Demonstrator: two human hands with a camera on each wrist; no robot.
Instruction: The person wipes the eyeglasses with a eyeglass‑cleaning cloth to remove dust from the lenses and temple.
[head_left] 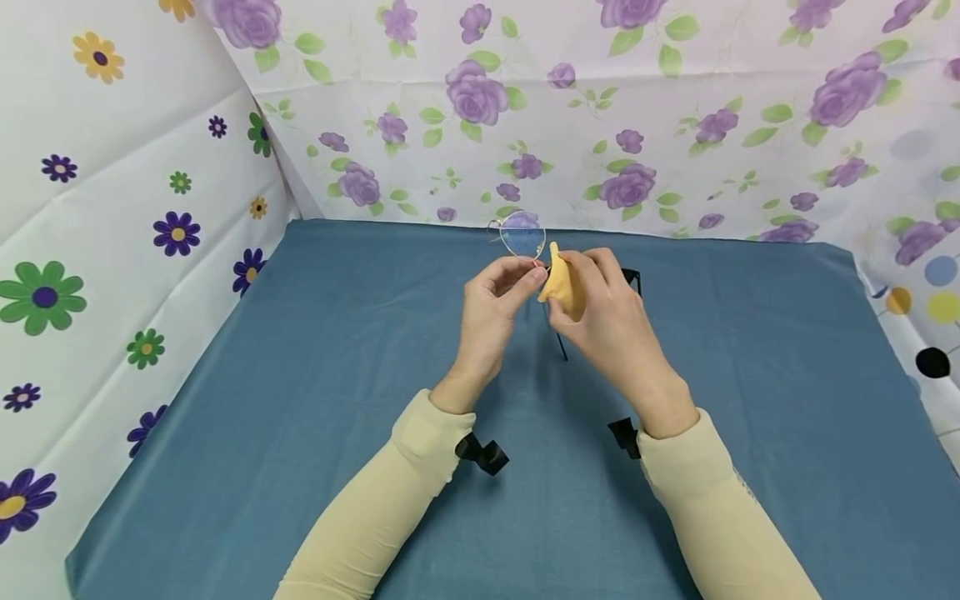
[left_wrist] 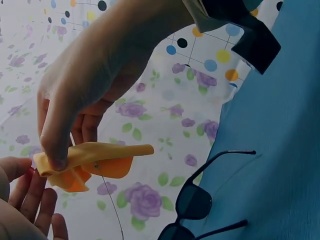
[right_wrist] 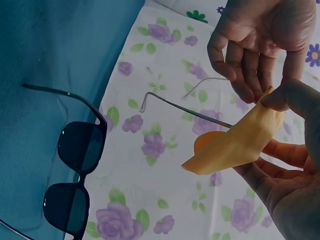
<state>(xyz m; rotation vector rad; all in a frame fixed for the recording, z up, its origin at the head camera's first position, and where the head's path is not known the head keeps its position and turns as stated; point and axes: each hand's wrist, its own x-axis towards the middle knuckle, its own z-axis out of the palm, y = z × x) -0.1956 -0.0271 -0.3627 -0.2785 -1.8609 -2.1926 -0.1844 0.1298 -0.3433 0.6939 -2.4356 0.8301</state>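
Thumb and fingers of my left hand (head_left: 489, 312) pinch a pair of thin-framed eyeglasses (head_left: 522, 236), one round lens standing up beyond the fingertips. A yellow cleaning cloth (head_left: 567, 292) is folded in my right hand (head_left: 617, 315), which pinches it over the other end of the glasses. That covered lens is hidden. From the right wrist, one thin temple (right_wrist: 190, 111) sticks out past the cloth, and both hands nearly meet at its upper edge. Dark sunglasses (left_wrist: 194, 201) lie unfolded on the table, partly behind the right hand in the head view.
A blue cloth (head_left: 300, 400) covers the table. White sheets with purple flowers (head_left: 476, 92) rise along its back edge, and another flowered sheet (head_left: 112, 250) stands at the left. Black camera mounts (head_left: 483, 454) sit on both wrists beside the cream sleeves.
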